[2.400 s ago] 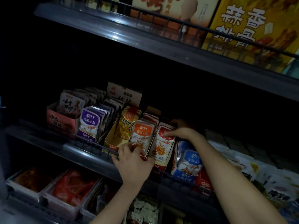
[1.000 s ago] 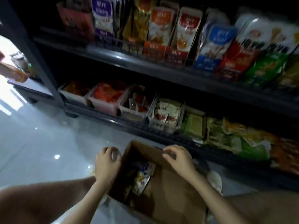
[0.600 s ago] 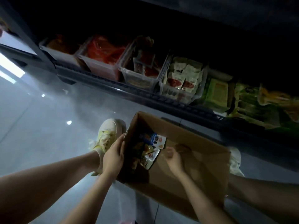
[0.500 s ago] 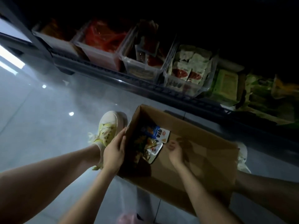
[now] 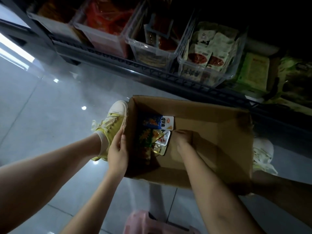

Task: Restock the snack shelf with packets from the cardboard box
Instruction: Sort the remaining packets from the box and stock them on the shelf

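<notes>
**Drawing packets from the box.** The left hand [image 5: 118, 152] grips the left wall of the cardboard box [image 5: 202, 108] and steadies it. The right hand [image 5: 183, 141] is down inside, fingers curled just beside the packets [image 5: 157, 123] heaped between the two hands. Whether it pinches one cannot be told. Good practice is to brace the box, gather several packets flat, and lift them clear of the rim toward the shelf [image 5: 152, 71] beyond both hands.

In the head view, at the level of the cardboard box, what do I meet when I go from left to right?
left hand on the box wall → packets → right hand inside the box → pale shoe
</notes>
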A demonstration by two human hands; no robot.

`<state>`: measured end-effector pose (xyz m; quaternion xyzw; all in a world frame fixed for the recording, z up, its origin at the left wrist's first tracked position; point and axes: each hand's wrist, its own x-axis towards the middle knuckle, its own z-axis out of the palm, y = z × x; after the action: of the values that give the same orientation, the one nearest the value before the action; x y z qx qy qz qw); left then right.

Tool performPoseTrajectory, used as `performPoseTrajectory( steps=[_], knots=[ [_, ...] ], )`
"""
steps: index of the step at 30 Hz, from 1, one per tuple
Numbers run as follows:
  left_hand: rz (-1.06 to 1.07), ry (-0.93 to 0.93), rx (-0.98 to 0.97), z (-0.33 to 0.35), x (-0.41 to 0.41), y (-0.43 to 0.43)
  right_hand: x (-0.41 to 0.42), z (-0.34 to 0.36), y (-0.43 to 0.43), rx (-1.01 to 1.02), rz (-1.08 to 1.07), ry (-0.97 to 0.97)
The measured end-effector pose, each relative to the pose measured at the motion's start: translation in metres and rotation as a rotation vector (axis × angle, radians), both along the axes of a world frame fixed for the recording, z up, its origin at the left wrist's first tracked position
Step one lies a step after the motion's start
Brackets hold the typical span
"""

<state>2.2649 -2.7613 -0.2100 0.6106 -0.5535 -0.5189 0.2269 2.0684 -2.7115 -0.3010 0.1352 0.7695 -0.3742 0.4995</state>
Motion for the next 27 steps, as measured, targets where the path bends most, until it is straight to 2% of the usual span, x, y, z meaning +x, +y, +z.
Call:
performPoseTrajectory(
  steps=[3, 11, 16, 20, 23, 27],
  knots=[
    [0.017, 0.014, 0.008, -0.001, 0.005, -0.001, 0.000, -0.002, -0.004, -0.037, -0.101, -0.024],
    [-0.016, -0.024, -0.021, -0.002, 0.005, -0.006, -0.002, -0.026, -0.024, -0.076, -0.032, -0.056],
    [-0.006, -0.007, -0.043, -0.006, 0.005, -0.005, -0.002, -0.022, -0.022, -0.039, -0.063, 0.120],
    [-0.018, 0.033, -0.035, -0.001, 0.000, -0.003, 0.003, 0.005, 0.010, -0.139, 0.067, 0.375],
    [-0.069, 0.054, -0.033, 0.003, -0.009, 0.002, -0.004, 0.025, 0.045, -0.215, 0.141, 0.450],
    [-0.158, 0.023, 0.064, -0.003, -0.010, 0.006, -0.026, 0.064, 0.085, -0.183, 0.260, 0.597]
  ],
)
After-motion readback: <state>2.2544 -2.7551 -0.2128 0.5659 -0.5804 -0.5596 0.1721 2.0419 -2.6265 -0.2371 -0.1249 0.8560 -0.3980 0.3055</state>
